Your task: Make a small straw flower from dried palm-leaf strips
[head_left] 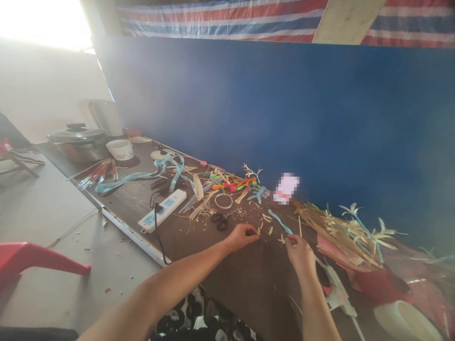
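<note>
My left hand (243,237) is closed in a pinch low over the dark table, with a small strip of pale dried husk (259,231) at its fingertips. To its right, my right hand (299,250) has its thumb and fingers pressed together. A small pale husk piece (282,239) shows at the tips of that hand, but whether it is gripped is hard to make out. One end of a light blue ribbon (279,221) meets the right fingers. Loose husk scraps (266,218) lie between and beyond the hands. Black-handled scissors (221,221) rest left of them.
A white power strip (162,210) with a black cord lies left. Colourful pipe cleaners (234,183) and a clear tape ring (223,201) are beyond. Right are husk flowers (355,227), a glue gun (336,289) and a white bowl (405,322). A lidded pot (80,144) stands far left.
</note>
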The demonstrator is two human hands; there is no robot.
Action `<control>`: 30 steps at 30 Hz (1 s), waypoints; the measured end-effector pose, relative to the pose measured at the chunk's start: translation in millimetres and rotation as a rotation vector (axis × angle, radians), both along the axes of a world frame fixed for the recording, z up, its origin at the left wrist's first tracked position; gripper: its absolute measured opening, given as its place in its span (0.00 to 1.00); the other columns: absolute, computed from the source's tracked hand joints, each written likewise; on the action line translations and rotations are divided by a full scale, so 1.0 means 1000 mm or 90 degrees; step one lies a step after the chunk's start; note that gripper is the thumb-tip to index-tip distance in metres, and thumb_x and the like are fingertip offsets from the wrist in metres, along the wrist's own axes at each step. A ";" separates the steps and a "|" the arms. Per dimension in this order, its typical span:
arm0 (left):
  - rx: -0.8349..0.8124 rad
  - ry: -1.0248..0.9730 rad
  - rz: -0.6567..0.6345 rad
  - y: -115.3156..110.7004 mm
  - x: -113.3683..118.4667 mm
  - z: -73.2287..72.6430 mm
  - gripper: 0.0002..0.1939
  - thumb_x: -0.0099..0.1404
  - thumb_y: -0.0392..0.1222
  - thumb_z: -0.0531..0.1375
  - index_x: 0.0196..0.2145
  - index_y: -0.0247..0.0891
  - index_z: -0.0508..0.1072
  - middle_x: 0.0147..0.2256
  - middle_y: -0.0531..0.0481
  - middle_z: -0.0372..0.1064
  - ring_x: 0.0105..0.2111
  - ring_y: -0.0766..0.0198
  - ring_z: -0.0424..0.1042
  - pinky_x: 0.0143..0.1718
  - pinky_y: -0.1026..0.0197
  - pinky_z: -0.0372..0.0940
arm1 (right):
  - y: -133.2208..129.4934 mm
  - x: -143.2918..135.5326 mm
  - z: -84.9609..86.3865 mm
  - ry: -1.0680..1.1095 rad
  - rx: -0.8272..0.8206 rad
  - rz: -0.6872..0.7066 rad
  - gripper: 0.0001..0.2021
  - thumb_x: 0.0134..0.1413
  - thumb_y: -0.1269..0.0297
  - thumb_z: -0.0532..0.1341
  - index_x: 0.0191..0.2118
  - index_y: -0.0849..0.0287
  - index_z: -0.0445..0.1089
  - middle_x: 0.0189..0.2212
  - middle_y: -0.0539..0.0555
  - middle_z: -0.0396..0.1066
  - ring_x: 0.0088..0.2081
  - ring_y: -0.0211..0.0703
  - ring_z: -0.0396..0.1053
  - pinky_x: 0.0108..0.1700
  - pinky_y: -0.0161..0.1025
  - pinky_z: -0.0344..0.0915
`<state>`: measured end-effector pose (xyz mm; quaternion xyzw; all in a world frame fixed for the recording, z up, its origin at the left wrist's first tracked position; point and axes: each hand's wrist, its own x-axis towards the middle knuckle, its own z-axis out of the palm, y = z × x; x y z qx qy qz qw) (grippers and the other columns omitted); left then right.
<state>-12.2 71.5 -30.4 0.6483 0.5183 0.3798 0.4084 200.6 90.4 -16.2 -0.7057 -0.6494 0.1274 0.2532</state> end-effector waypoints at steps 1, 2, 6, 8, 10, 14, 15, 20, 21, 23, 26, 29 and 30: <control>-0.006 -0.009 0.003 0.000 0.000 0.000 0.12 0.52 0.44 0.56 0.31 0.34 0.72 0.30 0.50 0.70 0.31 0.66 0.65 0.32 0.67 0.57 | 0.001 0.001 0.000 -0.019 -0.008 -0.002 0.13 0.42 0.57 0.54 0.31 0.59 0.69 0.29 0.58 0.70 0.32 0.50 0.68 0.31 0.40 0.59; -0.009 -0.018 0.005 0.000 0.000 0.001 0.12 0.52 0.45 0.56 0.31 0.34 0.72 0.30 0.50 0.70 0.31 0.66 0.65 0.32 0.67 0.57 | 0.002 0.000 -0.001 -0.048 -0.019 -0.005 0.14 0.43 0.57 0.54 0.32 0.59 0.69 0.29 0.59 0.70 0.32 0.50 0.68 0.31 0.40 0.59; -0.005 -0.048 0.009 -0.001 -0.001 0.001 0.13 0.52 0.46 0.56 0.31 0.33 0.71 0.28 0.51 0.69 0.28 0.68 0.64 0.29 0.68 0.56 | 0.000 -0.008 -0.006 -0.197 -0.067 -0.014 0.15 0.47 0.56 0.51 0.34 0.59 0.68 0.31 0.61 0.67 0.29 0.49 0.68 0.29 0.41 0.59; -0.007 -0.061 0.012 -0.001 -0.001 0.000 0.14 0.52 0.47 0.56 0.31 0.33 0.71 0.27 0.51 0.69 0.28 0.68 0.64 0.28 0.68 0.56 | -0.003 -0.012 -0.008 -0.234 -0.079 -0.013 0.14 0.48 0.57 0.50 0.32 0.58 0.68 0.31 0.60 0.67 0.29 0.48 0.68 0.29 0.40 0.59; -0.016 -0.077 0.009 -0.001 -0.001 -0.001 0.15 0.52 0.47 0.56 0.32 0.33 0.71 0.28 0.50 0.69 0.28 0.68 0.64 0.28 0.68 0.56 | -0.005 -0.014 -0.008 -0.239 -0.072 -0.002 0.12 0.49 0.59 0.50 0.30 0.57 0.67 0.31 0.59 0.66 0.29 0.46 0.67 0.28 0.39 0.58; -0.013 -0.095 -0.006 0.000 -0.002 -0.002 0.15 0.52 0.47 0.56 0.32 0.33 0.71 0.30 0.49 0.70 0.29 0.67 0.65 0.30 0.67 0.57 | -0.011 -0.020 -0.006 -0.205 0.005 0.062 0.11 0.49 0.61 0.49 0.28 0.57 0.66 0.26 0.55 0.67 0.27 0.43 0.67 0.27 0.36 0.57; -0.014 -0.096 -0.006 0.000 -0.001 -0.003 0.14 0.52 0.47 0.56 0.32 0.33 0.71 0.30 0.49 0.70 0.29 0.67 0.66 0.30 0.67 0.58 | -0.012 -0.023 -0.004 -0.169 0.030 0.088 0.10 0.49 0.61 0.49 0.28 0.58 0.65 0.24 0.54 0.68 0.26 0.43 0.67 0.27 0.35 0.56; -0.030 -0.123 0.006 0.001 0.001 -0.005 0.15 0.52 0.46 0.56 0.32 0.32 0.71 0.30 0.49 0.70 0.30 0.66 0.67 0.32 0.66 0.58 | -0.018 -0.041 0.003 0.040 0.141 0.204 0.08 0.47 0.62 0.51 0.28 0.58 0.64 0.24 0.52 0.68 0.26 0.41 0.66 0.30 0.35 0.59; -0.033 -0.138 0.000 0.000 0.001 -0.005 0.15 0.52 0.46 0.56 0.32 0.32 0.71 0.30 0.48 0.70 0.31 0.66 0.67 0.33 0.66 0.59 | -0.019 -0.044 0.004 0.053 0.162 0.215 0.08 0.46 0.62 0.52 0.28 0.58 0.64 0.24 0.52 0.68 0.27 0.41 0.66 0.31 0.35 0.59; -0.048 -0.160 -0.009 0.000 0.002 -0.005 0.15 0.52 0.46 0.56 0.33 0.31 0.70 0.30 0.48 0.71 0.31 0.65 0.67 0.33 0.66 0.59 | -0.021 -0.049 0.006 0.057 0.198 0.237 0.07 0.46 0.63 0.52 0.28 0.59 0.64 0.25 0.53 0.68 0.28 0.42 0.65 0.32 0.37 0.59; -0.066 -0.155 -0.002 -0.001 0.002 -0.004 0.16 0.51 0.47 0.57 0.33 0.31 0.70 0.30 0.47 0.71 0.30 0.65 0.67 0.32 0.66 0.59 | -0.024 -0.055 0.009 0.046 0.227 0.269 0.06 0.46 0.65 0.51 0.29 0.59 0.63 0.26 0.54 0.66 0.29 0.42 0.64 0.33 0.37 0.59; -0.051 -0.140 0.000 -0.001 0.001 -0.003 0.17 0.51 0.49 0.57 0.32 0.32 0.71 0.29 0.48 0.70 0.29 0.67 0.66 0.30 0.67 0.59 | -0.028 -0.059 0.012 0.025 0.240 0.267 0.05 0.47 0.67 0.51 0.29 0.59 0.62 0.26 0.53 0.65 0.29 0.41 0.63 0.33 0.36 0.59; -0.048 -0.137 -0.001 -0.001 0.001 -0.004 0.17 0.50 0.49 0.57 0.32 0.32 0.71 0.28 0.49 0.70 0.28 0.67 0.66 0.29 0.67 0.58 | -0.029 -0.060 0.012 0.019 0.244 0.269 0.05 0.47 0.67 0.50 0.29 0.59 0.62 0.26 0.53 0.64 0.29 0.41 0.63 0.33 0.36 0.59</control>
